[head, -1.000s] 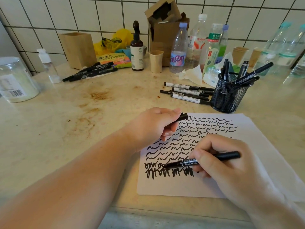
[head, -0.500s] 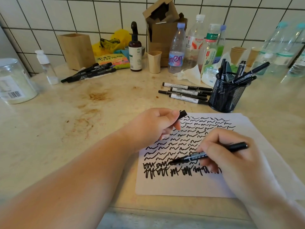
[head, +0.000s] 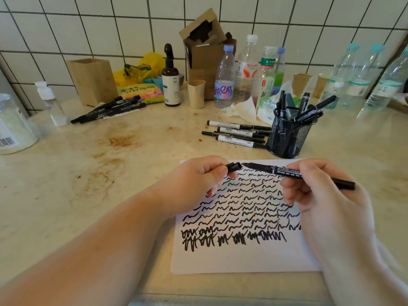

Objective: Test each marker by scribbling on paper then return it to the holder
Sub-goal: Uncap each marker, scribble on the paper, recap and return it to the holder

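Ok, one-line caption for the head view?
Left hand holds cap at tip of marker gripped by right hand over scribbled paper.

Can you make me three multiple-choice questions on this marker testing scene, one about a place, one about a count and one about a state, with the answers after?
1. Where does the mesh holder stand?
A. On the paper
B. On the counter just beyond the paper's far right corner
C. Beside the wooden box

2. How many markers lie in the loose group just left of the holder?
A. Two
B. Four
C. Seven

3. What state is the marker in the right hand in?
A. Uncapped, tip pointing at the cap
B. Capped
C. Writing on the paper

Answers: 1 B, the holder sits on bare counter past the sheet's edge. 2 B, four bodies lie side by side there. 3 A, the left hand pinches the cap with its opening facing the bare tip, a small gap between them.
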